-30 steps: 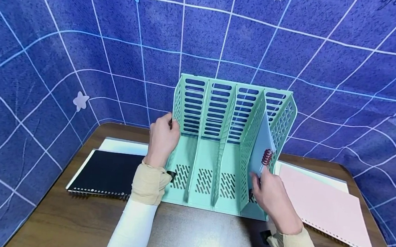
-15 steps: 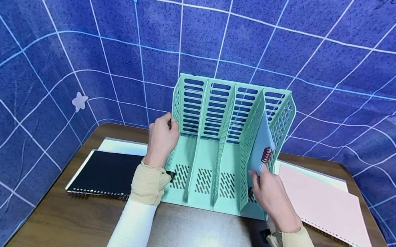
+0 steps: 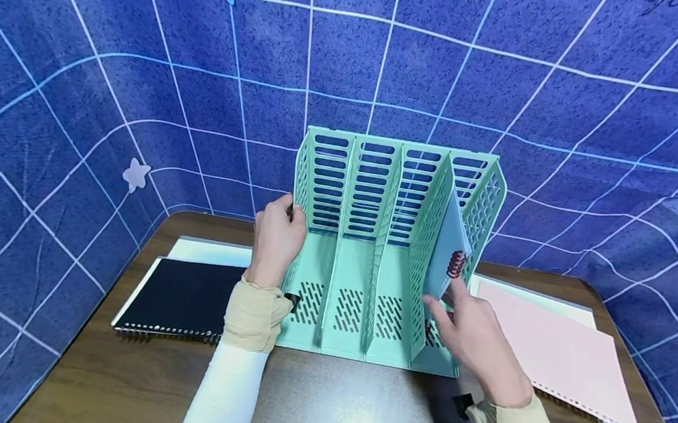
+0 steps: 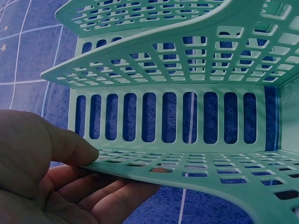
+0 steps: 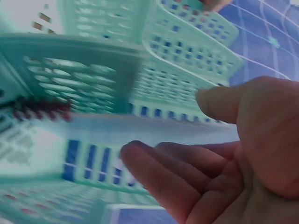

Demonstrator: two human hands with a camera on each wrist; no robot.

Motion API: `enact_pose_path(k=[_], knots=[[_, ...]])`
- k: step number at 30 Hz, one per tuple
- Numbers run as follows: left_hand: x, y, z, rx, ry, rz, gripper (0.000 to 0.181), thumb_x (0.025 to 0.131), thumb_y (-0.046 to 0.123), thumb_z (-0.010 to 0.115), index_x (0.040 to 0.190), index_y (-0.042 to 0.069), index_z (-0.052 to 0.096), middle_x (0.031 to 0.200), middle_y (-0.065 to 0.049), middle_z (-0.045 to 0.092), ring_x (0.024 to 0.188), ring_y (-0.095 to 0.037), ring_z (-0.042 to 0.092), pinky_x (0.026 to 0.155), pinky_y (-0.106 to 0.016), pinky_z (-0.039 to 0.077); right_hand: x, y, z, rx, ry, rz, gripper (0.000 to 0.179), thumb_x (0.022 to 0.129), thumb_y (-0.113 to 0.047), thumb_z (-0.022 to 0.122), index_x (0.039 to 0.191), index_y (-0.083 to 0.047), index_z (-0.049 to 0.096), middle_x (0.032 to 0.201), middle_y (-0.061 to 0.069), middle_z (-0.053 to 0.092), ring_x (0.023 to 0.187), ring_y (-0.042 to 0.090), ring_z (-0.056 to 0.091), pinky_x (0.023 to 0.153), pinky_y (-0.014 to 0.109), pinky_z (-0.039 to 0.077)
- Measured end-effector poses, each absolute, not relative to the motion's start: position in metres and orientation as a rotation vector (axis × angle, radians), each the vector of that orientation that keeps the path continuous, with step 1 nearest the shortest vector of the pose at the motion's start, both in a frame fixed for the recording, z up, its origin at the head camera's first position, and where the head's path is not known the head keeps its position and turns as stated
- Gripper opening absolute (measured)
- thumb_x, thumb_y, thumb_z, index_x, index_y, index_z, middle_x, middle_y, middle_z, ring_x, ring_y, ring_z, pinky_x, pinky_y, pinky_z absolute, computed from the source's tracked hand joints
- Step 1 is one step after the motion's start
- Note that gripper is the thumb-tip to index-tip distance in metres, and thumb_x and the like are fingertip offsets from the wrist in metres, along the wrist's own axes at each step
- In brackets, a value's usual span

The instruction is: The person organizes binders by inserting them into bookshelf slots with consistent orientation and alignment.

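A mint-green file rack (image 3: 355, 258) with slotted walls and upright dividers stands on the table. My left hand (image 3: 276, 243) grips the front edge of its left side wall. In the left wrist view the thumb lies inside that wall (image 4: 224, 168) and the fingers outside. A light-blue spiral notebook (image 3: 448, 244) with dark-red coils stands tilted in the rightmost compartment. By its spine is my right hand (image 3: 477, 340), with thumb and fingers spread apart. The right wrist view is blurred; the notebook's pale edge (image 5: 154, 128) runs between thumb and fingers, and contact is unclear.
On the left of the wooden table (image 3: 318, 409) a black spiral notebook (image 3: 187, 295) lies over a whitish one. To the right, a pink spiral notebook (image 3: 554, 344) overlaps another pale one. A blue star-patterned cloth (image 3: 368, 56) hangs close behind the rack.
My right hand has let go of the light-blue notebook, its thumb and fingers spreading, and has drawn slightly back and right. The left hand has kept its grip on the rack.
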State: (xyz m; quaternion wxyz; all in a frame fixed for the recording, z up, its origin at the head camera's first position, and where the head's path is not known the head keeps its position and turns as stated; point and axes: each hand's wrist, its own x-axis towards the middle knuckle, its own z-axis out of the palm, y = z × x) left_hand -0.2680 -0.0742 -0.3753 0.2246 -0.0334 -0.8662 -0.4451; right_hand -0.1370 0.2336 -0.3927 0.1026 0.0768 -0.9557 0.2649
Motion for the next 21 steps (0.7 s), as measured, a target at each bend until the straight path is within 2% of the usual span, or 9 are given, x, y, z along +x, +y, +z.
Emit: enact_pose_path(k=[2,4,7,13,17,21], knots=[[-0.268,-0.074,-0.375,-0.098,-2.389,-1.229,0.033,0.103,0.012,0.05,0.071,0.011,0.044,0.057,-0.004,0.043,0.05,-0.026,0.04,0.052,-0.038,0.033,-0.13,0.238,-0.382,0.244,-2.809,0.77,0.045,0.105,-0.033,0.062,0.134,-0.001,0.051,0.102,0.028,0.073,0.089,0.041,0.074,0.076,0.055,0.058],[-0.268,-0.075,-0.376,-0.102,-2.39,-1.231,0.033,0.104,0.013,0.049,0.071,0.011,0.044,0.057,-0.004,0.043,0.049,-0.025,0.039,0.051,-0.038,0.033,-0.123,0.243,-0.372,0.253,-2.794,0.762,0.06,0.105,-0.033,0.062,0.152,-0.003,0.04,0.125,0.032,0.067,0.109,0.046,0.07,0.089,0.061,0.055],[-0.268,-0.075,-0.376,-0.102,-2.394,-1.23,0.033,0.104,0.014,0.048,0.071,0.012,0.043,0.057,-0.004,0.043,0.048,-0.025,0.039,0.051,-0.038,0.034,-0.112,0.253,-0.358,0.226,-2.79,0.751,0.071,0.105,-0.034,0.062,0.16,-0.003,0.03,0.137,0.032,0.059,0.112,0.047,0.068,0.089,0.06,0.055],[-0.268,-0.075,-0.376,-0.104,-2.385,-1.237,0.032,0.103,0.012,0.049,0.072,0.013,0.044,0.057,-0.004,0.043,0.048,-0.025,0.039,0.051,-0.038,0.033,-0.1,0.275,-0.346,0.123,-2.773,0.685,0.069,0.104,-0.033,0.062,0.158,-0.001,0.033,0.136,0.035,0.057,0.109,0.052,0.067,0.087,0.063,0.054],[-0.268,-0.075,-0.376,-0.106,-2.38,-1.23,0.032,0.103,0.012,0.049,0.072,0.013,0.045,0.057,-0.004,0.044,0.048,-0.025,0.039,0.051,-0.038,0.034,-0.101,0.288,-0.348,0.045,-2.824,0.625,0.068,0.104,-0.035,0.061,0.157,-0.002,0.035,0.132,0.038,0.059,0.108,0.056,0.066,0.087,0.068,0.051],[-0.268,-0.075,-0.376,-0.104,-2.387,-1.229,0.031,0.103,0.012,0.049,0.072,0.013,0.046,0.057,-0.004,0.045,0.048,-0.025,0.04,0.05,-0.038,0.034,-0.107,0.3,-0.355,0.031,-2.881,0.569,0.064,0.104,-0.03,0.06,0.155,0.001,0.037,0.128,0.04,0.06,0.103,0.057,0.066,0.083,0.069,0.05]])
